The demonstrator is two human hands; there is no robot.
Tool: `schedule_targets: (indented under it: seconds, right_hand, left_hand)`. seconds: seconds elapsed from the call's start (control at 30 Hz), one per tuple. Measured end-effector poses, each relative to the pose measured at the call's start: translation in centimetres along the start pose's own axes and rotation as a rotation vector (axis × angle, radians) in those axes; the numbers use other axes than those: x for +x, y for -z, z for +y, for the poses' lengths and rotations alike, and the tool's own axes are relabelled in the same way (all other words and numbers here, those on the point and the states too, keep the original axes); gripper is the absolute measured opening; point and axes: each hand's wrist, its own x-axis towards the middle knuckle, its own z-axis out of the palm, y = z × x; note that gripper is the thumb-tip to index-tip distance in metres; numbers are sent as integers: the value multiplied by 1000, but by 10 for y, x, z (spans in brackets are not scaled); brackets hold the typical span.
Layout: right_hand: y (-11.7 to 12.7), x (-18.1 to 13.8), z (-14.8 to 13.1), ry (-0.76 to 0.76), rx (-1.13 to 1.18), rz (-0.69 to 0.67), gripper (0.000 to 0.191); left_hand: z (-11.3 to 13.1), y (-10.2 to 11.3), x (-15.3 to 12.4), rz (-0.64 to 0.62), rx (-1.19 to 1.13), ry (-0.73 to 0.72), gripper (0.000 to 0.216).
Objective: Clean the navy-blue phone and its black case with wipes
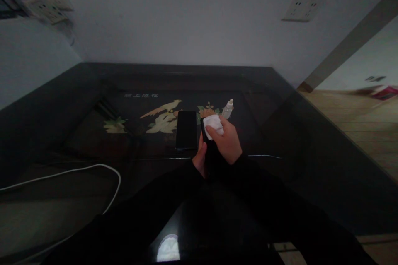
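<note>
My left hand (200, 158) grips the lower end of a dark phone (207, 143) held upright over the table. My right hand (228, 140) presses a white cloth (213, 124) against the top of that phone, fingers closed on the cloth. A second black phone (186, 129) lies flat on the dark table (93, 132) just left of my hands. A small clear spray bottle (228, 109) stands just beyond my right hand.
The table top is glossy black with a bird-and-flower inlay (161, 118). A white cable (93, 169) loops across its near left part. Wall sockets (301, 9) sit on the back wall. Wooden floor (357, 124) lies to the right.
</note>
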Motion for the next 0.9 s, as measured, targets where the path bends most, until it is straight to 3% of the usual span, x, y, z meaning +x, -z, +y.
schedule_targets:
  seconds: [0.17, 0.3, 0.57, 0.8, 0.9]
  right_hand:
    - [1, -30, 5, 18, -166, -87, 10]
    - [6, -61, 15, 51, -332, -136, 11]
    - [7, -32, 9, 22, -249, -78, 12]
    - [9, -73, 20, 138, -416, -194, 3]
    - [11, -80, 22, 148, -428, -261, 4]
  left_hand:
    - [5, 10, 6, 43, 38, 16, 71]
    - [11, 8, 7, 22, 45, 115, 70]
    - [6, 1, -2, 80, -40, 150, 65]
    - [15, 12, 5, -74, -7, 209, 71]
    - [16, 13, 6, -72, 1, 231, 71]
